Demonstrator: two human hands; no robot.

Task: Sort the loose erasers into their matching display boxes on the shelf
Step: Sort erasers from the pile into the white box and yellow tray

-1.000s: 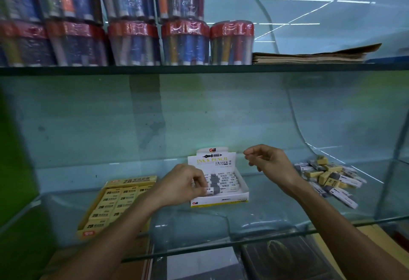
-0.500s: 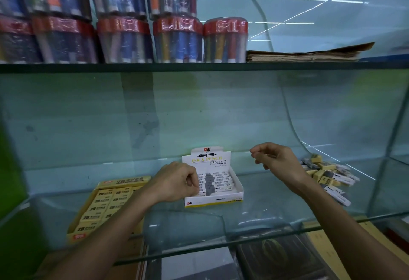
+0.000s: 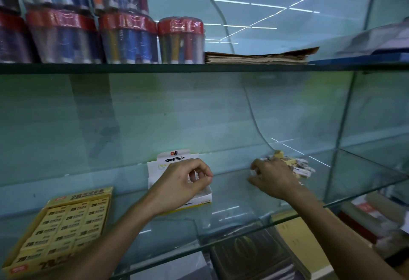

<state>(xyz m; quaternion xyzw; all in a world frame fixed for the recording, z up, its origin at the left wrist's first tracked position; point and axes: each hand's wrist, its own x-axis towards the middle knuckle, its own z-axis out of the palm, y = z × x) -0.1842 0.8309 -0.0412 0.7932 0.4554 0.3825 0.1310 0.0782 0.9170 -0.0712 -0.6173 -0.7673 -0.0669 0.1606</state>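
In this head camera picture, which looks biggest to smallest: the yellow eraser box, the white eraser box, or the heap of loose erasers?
1. Yellow eraser box, though it sits nearest the camera, which enlarges it.
2. White eraser box, partly hidden by the left hand.
3. Loose erasers, largely hidden by the right hand, so their rank against the white box is unsure.

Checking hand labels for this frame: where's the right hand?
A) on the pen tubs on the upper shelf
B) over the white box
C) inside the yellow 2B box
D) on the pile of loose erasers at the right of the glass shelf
D: the right hand lies on the pile of loose erasers at the right of the glass shelf, while the left hand is over the white box.
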